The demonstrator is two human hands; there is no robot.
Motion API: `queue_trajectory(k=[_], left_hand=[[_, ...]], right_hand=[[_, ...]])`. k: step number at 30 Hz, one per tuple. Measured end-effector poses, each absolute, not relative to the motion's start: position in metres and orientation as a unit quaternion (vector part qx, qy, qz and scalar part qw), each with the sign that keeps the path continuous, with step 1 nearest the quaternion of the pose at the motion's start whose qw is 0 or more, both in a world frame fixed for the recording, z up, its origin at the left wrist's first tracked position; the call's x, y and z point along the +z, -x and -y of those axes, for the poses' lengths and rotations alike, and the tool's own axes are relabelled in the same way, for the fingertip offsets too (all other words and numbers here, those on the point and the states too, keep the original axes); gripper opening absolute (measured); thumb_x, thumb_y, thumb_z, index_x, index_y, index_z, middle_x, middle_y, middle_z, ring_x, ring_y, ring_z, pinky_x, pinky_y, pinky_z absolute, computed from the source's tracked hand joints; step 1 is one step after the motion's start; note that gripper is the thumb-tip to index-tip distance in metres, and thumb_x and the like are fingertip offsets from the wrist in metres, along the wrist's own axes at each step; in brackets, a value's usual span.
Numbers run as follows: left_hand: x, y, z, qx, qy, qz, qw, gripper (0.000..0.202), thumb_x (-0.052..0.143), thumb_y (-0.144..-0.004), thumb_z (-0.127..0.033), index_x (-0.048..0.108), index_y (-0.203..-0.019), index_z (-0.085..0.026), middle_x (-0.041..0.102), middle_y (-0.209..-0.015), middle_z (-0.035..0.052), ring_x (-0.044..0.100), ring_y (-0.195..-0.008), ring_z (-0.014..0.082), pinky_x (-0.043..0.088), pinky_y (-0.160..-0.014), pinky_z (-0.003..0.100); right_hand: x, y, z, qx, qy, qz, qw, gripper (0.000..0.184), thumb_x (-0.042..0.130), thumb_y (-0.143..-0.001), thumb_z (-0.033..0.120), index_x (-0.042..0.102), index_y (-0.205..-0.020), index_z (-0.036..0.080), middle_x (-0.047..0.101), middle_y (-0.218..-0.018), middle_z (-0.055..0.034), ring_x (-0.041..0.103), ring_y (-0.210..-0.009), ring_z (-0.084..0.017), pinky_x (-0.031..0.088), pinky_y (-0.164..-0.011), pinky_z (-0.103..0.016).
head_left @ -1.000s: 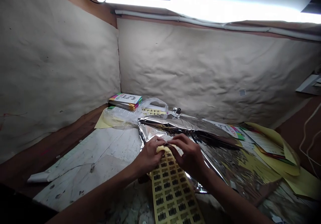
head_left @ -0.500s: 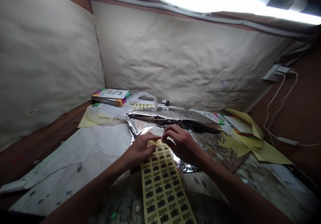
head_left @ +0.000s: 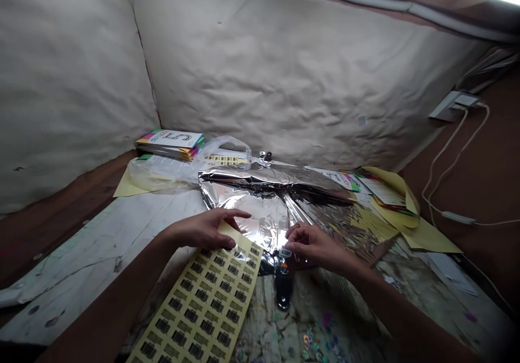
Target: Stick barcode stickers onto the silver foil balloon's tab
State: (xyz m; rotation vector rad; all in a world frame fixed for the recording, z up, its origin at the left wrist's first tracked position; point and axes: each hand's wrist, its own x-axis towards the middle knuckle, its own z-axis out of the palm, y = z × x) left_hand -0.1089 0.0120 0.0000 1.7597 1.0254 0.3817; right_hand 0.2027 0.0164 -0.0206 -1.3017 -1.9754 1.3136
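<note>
Beyond the label sheet (head_left: 209, 300), a plastic bag (head_left: 170, 174) sits beside stacked booklets (head_left: 173, 142).

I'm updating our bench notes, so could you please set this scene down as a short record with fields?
Left hand: grips a barcode sheet near its top edge, thumb on the printed face
Right hand: near the silver foil, fingers curled; whether it holds anything is unclear
Back left: stack of booklets, clear plastic bag
Far right: yellow paper, wall socket
</note>
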Motion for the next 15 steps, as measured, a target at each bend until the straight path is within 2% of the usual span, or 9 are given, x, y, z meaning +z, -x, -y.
queue_trajectory(k=[5,11,13,15], left_hand=[[-0.003,0.111,-0.013,0.136,-0.733,-0.439,0.502,0.072,0.067,-0.073,-0.035,0.043,-0.14,-0.027,0.059,-0.114,0.0063,0.06,-0.092,0.0231,0.05,-0.077,0.03],[-0.005,0.111,-0.013,0.14,-0.739,-0.436,0.494,0.071,0.067,-0.073,-0.032,0.044,-0.14,-0.027,0.061,-0.116,0.005,0.06,-0.093,0.0227,0.049,-0.08,0.029],[-0.005,0.111,-0.013,0.143,-0.743,-0.43,0.493,0.07,0.068,-0.073,-0.032,0.045,-0.139,-0.027,0.061,-0.117,0.0048,0.061,-0.094,0.0232,0.049,-0.082,0.03],[-0.004,0.113,-0.012,0.142,-0.744,-0.424,0.497,0.069,0.068,-0.073,-0.032,0.046,-0.139,-0.028,0.062,-0.118,0.0047,0.061,-0.095,0.0235,0.049,-0.082,0.031]], right_hand=[[-0.022,-0.202,-0.017,0.446,0.471,0.728,0.222,0.022,0.07,-0.075,0.034,0.066,-0.066,0.014,0.062,-0.093,-0.0064,0.061,-0.072,-0.016,0.052,-0.06,-0.027],[-0.028,-0.195,-0.009,0.258,0.494,0.808,0.191,0.015,0.063,-0.082,0.027,0.066,-0.07,0.018,0.062,-0.086,-0.0043,0.061,-0.078,-0.018,0.05,-0.072,-0.033],[-0.031,-0.196,-0.005,0.216,0.493,0.817,0.205,0.008,0.062,-0.083,0.024,0.067,-0.08,0.019,0.061,-0.087,-0.0043,0.061,-0.079,-0.018,0.05,-0.073,-0.034],[-0.033,-0.2,0.001,0.188,0.479,0.824,0.237,0.014,0.06,-0.084,0.02,0.065,-0.097,0.019,0.061,-0.095,-0.0061,0.062,-0.079,-0.018,0.052,-0.072,-0.033]])
